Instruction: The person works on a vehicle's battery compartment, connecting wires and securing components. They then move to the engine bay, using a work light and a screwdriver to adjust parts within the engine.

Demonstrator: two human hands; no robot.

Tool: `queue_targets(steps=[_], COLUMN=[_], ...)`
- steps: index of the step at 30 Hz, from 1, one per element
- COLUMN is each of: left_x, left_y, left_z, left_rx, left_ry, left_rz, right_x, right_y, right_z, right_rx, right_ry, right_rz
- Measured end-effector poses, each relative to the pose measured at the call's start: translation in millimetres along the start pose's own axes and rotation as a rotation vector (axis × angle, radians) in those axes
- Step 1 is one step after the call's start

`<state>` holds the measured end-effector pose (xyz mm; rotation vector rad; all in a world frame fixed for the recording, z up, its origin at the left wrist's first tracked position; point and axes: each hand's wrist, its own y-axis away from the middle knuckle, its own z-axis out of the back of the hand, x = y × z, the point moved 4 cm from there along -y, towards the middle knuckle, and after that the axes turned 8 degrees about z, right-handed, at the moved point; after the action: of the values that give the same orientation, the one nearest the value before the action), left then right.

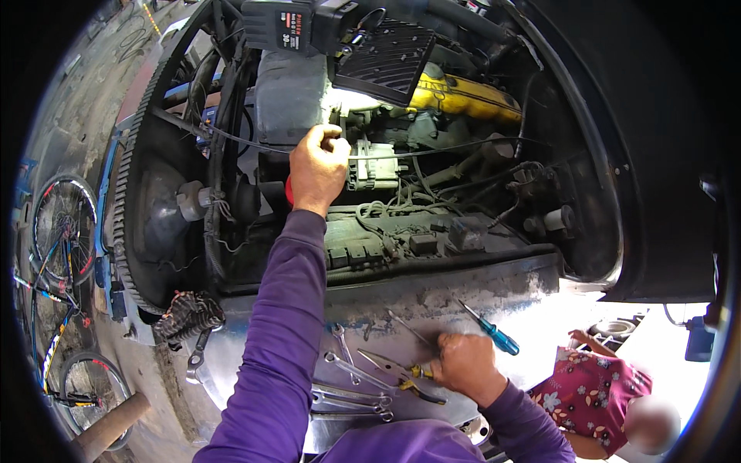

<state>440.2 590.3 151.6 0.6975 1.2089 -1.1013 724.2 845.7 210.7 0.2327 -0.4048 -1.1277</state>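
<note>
Inside the engine bay my left hand (319, 170) is raised with its fingers curled closed, beside the grey alternator (374, 166). What sits in its grip is hidden. Down on the fender (532, 289) rests my right hand (467, 366), closed into a fist. One yellow handle of the long-nose pliers (397, 373) meets its fingers, and the pliers lie spread apart. A thin metal rod (409, 327) points toward the same hand; whether the fist holds either cannot be seen. A blue screwdriver (494, 332) lies just beyond, and several combination wrenches (351, 400) lie to the left.
A lit work lamp (386, 58) with a black battery pack (278, 27) hangs over the engine. A yellow engine cover (467, 99) and loose cables surround it. A dark rag (189, 316) and a larger wrench (198, 359) lie at left. Bicycles (65, 231) and another person (590, 386) are nearby.
</note>
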Motion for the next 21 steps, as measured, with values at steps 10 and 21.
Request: queue_targets(steps=[10, 21], left_x=[3, 5], left_y=[0, 0], left_z=[0, 1], left_rx=[0.012, -0.002], left_ry=[0.009, 0.044], left_rz=[0.034, 0.014], right_x=[-12, -71], right_y=[2, -146], right_z=[40, 102], right_rx=[-0.162, 0.089], right_ry=[-0.664, -1.568], right_rz=[0.012, 0.062])
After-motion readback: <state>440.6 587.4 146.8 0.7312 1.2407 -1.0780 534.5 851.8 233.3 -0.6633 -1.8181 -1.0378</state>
